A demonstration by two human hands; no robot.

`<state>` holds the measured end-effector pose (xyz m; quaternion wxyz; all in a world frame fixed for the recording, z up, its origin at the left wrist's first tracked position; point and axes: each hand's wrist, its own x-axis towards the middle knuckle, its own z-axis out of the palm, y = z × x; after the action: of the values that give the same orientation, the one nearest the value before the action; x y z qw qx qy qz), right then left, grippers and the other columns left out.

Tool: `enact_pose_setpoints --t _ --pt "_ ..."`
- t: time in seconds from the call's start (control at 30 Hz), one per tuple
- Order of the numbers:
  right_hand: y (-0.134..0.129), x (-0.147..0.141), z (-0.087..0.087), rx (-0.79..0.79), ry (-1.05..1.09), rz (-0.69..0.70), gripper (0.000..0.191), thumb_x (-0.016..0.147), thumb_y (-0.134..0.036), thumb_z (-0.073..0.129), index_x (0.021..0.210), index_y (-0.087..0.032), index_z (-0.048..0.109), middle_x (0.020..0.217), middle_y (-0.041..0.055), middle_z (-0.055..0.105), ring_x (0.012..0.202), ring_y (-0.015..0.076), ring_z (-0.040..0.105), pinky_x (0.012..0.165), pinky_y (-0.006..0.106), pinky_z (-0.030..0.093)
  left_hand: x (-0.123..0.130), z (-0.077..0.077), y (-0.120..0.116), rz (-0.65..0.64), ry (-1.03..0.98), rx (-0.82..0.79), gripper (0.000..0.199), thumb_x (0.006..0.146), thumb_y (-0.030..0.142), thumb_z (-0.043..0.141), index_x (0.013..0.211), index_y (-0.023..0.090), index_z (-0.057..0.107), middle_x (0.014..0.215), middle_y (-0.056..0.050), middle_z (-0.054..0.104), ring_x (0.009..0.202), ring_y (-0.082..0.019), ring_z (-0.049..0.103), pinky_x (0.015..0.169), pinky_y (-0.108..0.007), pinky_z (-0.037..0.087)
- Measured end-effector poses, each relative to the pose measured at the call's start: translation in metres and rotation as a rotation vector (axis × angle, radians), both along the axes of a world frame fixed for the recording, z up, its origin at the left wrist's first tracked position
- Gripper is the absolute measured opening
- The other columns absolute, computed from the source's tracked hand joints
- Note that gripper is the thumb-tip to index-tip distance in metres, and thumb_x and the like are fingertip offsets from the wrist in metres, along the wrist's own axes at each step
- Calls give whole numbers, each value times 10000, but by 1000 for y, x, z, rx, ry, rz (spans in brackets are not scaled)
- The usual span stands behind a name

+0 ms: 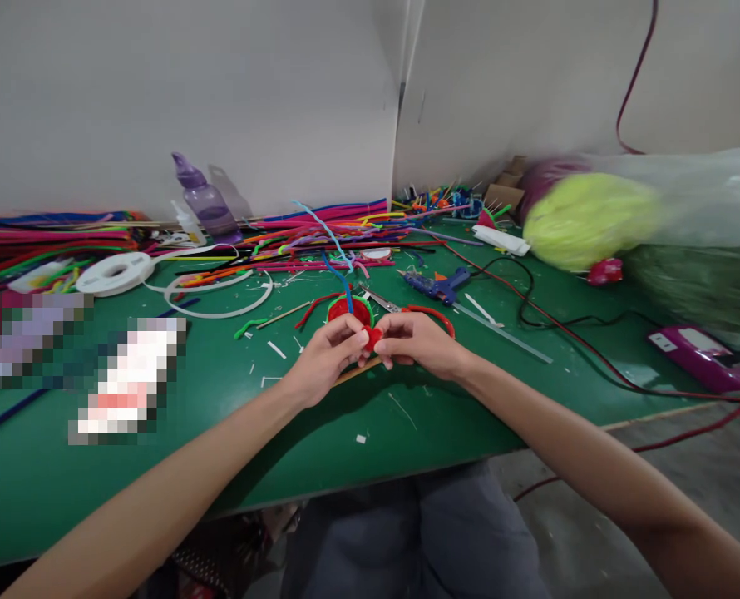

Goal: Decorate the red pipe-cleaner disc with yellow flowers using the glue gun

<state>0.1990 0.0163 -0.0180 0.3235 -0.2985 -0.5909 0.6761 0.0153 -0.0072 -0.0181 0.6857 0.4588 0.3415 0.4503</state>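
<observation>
Evidently, the step in hand is close fingertip work on a small red fuzzy piece (373, 337); it sits above the green table (308, 457), between the left hand (326, 358) and the right hand (426, 341). The left hand pinches its one side between thumb and fingers; the right hand pinches the other, the two sets of fingertips nearly meeting; whether the piece is being bent, twisted or pressed cannot be told.

Just beyond the fingers lies a round red piece with a green edge (328, 314), a blue fuzzy stem (348, 297) beside it; whether it joins the pinched piece is hidden. A wooden stick (357, 372) shows below the hands; the scissors (379, 300) lie close behind the right hand, the blue glue gun (436, 287) farther off to the right.

As I judge it, the next move calls for an even, light pinch from both sides, so the soft piece keeps its form; if one hand lets go, the other needs to steady it alone.
</observation>
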Motion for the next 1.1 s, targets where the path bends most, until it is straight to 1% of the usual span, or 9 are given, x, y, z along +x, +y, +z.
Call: enact_pose_setpoints --t 0.17,0.33,0.5,0.6,0.67,0.73,0.87,0.97,1.1 --pt "-1 -2 -3 8 69 32 262 764 -358 752 809 -141 611 584 -15 628 480 59 467 421 173 274 0 -2 -2 -75 -69 -92 310 757 386 763 708 174 542 609 40 525 600 -75 513 653 -223 448" --pt "-1 2 -1 39 42 53 274 792 -391 730 832 -156 596 630 -5 638 500 73 483 426 180 297 0 1 -2 -78 -46 -84 321 750 388 766 716 163 541 649 25 566 594 -70 518 622 -210 436" --pt "-1 7 5 189 -88 30 291 903 -447 589 860 -160 601 638 -7 630 492 66 451 455 187 322 -1 4 -3 -69 40 -73 311 768 392 742 712 164 539 611 34 534 575 -73 507 602 -207 425" --pt "-1 6 4 242 -107 62 304 937 -438 536 836 -159 600 642 -6 619 484 67 434 455 197 318 -1 4 -2 -56 56 -73 270 777 362 730 723 166 553 604 38 527 568 -70 500 596 -202 419" --pt "-1 5 2 290 -107 37 298 960 -420 493 851 -162 597 644 -9 600 498 78 453 466 208 333 -1 5 -1 -60 39 -80 253 790 349 712 720 165 554 606 33 532 565 -69 497 588 -200 419" --pt "-2 5 0 422 -151 -35 265 981 -378 452 910 -170 600 686 -3 598 563 97 508 531 226 390 -2 5 0 -61 18 -88 251 802 349 694 711 163 552 609 28 533 565 -70 495 578 -198 420" --pt "-4 5 -5 871 -374 -149 190 983 -302 445 1013 -183 590 924 69 665 798 159 605 721 293 451 -1 5 1 -34 24 -132 252 793 356 706 723 161 561 619 32 513 569 -68 492 571 -195 426" --pt "-2 5 -11 1075 -508 -183 215 1001 -289 403 1038 -177 582 983 102 686 860 192 633 723 308 451 0 4 1 -30 31 -154 257 779 360 725 742 159 568 620 33 508 572 -67 493 565 -190 421" --pt "-1 5 -17 1292 -575 -248 250 1018 -264 373 1032 -159 599 926 105 702 821 187 651 681 291 443 0 2 1 -51 27 -155 264 783 363 724 750 152 568 627 28 513 567 -63 487 556 -183 416"
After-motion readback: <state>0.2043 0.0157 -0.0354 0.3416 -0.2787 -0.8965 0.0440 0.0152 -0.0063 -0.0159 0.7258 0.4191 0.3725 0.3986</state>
